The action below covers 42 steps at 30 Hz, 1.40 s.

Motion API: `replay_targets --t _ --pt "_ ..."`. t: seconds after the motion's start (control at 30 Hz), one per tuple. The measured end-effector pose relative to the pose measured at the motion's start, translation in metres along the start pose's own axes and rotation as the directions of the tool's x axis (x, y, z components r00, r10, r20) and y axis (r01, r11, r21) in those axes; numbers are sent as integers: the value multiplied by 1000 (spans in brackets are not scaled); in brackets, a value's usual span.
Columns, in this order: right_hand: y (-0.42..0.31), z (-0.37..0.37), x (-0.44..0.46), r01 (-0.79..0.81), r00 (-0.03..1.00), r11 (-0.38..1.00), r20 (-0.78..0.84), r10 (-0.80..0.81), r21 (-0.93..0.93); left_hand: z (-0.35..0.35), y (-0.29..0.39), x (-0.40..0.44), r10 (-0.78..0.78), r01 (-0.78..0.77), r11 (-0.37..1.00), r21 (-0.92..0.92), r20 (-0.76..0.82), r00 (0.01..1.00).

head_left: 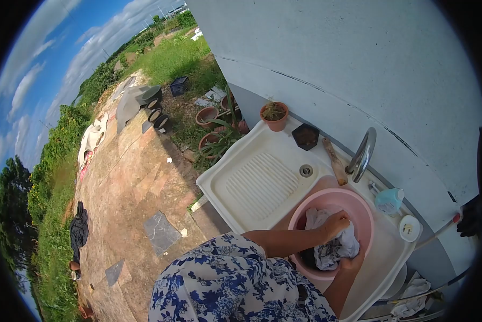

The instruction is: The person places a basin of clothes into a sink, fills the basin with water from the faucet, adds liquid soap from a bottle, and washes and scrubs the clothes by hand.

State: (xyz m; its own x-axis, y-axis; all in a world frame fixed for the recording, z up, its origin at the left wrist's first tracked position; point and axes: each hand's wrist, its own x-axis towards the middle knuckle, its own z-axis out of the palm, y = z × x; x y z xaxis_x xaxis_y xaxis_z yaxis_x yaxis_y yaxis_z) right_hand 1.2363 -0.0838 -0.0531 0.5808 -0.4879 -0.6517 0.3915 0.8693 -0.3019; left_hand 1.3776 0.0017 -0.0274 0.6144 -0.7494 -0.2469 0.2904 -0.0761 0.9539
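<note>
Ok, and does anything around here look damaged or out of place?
Yes: a dark, broken line runs along the wall above the sink, perhaps a crack. A dark crumpled sheet also lies on the ground, as if dropped. The laundry in the pink basin looks ordinary.

So the thing holding everything up is a white laundry sink (240,144), with a molded washboard (262,177) and a drain (306,170) in the left-hand tray. A pink basin (368,214) sits in the right-hand part. Along the back ledge there's a terracotta pot (276,123), a dark hexagonal pot (306,137) just beside it, then a wooden stick (335,161) lying near the chrome faucet (363,153). Past that, a pale blue bottle (389,201), and a round white dish (409,228) close to the corner.
</note>
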Motion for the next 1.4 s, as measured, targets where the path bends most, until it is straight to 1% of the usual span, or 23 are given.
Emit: replay_targets --t 0.03,0.07,0.1,0.13,0.2,0.23,0.3,0.33,0.43,0.5,0.57,0.63,0.67,0.7,0.77,0.87,0.97,1.03,1.07,1.23,1.3,1.37,1.4 --pt "13 -16 17 1 1000 1000 0 -1 -1 16 12 -13 215 -232 935 267 91 972" --pt "38 -45 49 526 846 813 53 -531 -250 31 21 -31 369 -432 813 389 230 901" --pt "52 -62 68 851 441 323 230 -867 -414 42 23 -46 479 -613 636 468 383 790" --pt "51 -43 54 853 440 322 232 -868 -412 47 17 -50 482 -616 634 469 383 788" --pt "43 -17 15 604 796 756 142 -589 -252 57 7 -53 588 -763 136 632 568 576" --pt "35 8 2 406 912 901 130 -389 -155 55 10 -44 589 -766 133 628 572 571" --pt "37 64 -33 -71 982 997 180 62 40 38 22 -9 311 -347 596 724 191 931" --pt "40 82 -47 -33 989 995 143 47 -99 23 22 5 306 -343 600 723 189 933" --pt "43 61 -25 -10 991 997 132 19 -70 14 17 21 365 -286 510 811 97 926" --pt "35 62 -21 84 987 990 143 -68 -109 33 23 -6 394 -251 641 726 -30 919" --pt "26 44 1 173 977 974 152 -151 -149 53 15 -41 459 -458 560 691 201 865" --pt "12 -43 76 162 971 981 -158 -177 -105 53 30 -65 515 -563 488 667 300 803" --pt "3 -99 113 -188 893 964 441 89 186 54 33 -71 563 -663 407 628 399 724" --pt "19 -73 76 -183 892 966 444 84 184 55 28 -58 568 -668 404 625 401 718" --pt "39 24 6 120 962 991 253 -103 -51 42 4 -16 435 -372 532 760 131 891" --pt "56 76 -40 -101 990 987 87 112 -127 8 11 19 366 -230 526 819 26 930" --pt "42 41 -1 34 999 987 14 -32 -159 -4 28 1 362 -340 566 751 145 921" --pt "21 51 -7 102 992 984 -65 -113 -147 -1 43 -10 78 -251 843 475 355 932" --pt "14 55 -8 165 971 975 -147 -186 -146 0 48 -16 78 -252 843 476 355 932" --pt "5 54 -6 248 967 929 10 -255 -273 0 46 -13 -177 -161 651 742 355 918" --pt "13 48 -9 294 955 925 38 -294 -242 -1 52 -13 -126 -170 642 748 322 938" --pt "23 24 -11 348 937 772 193 -290 -532 -5 59 -16 -72 -178 631 756 285 956" --pt "26 12 -10 349 937 771 192 -292 -532 -6 60 -17 14 -205 751 628 295 955"
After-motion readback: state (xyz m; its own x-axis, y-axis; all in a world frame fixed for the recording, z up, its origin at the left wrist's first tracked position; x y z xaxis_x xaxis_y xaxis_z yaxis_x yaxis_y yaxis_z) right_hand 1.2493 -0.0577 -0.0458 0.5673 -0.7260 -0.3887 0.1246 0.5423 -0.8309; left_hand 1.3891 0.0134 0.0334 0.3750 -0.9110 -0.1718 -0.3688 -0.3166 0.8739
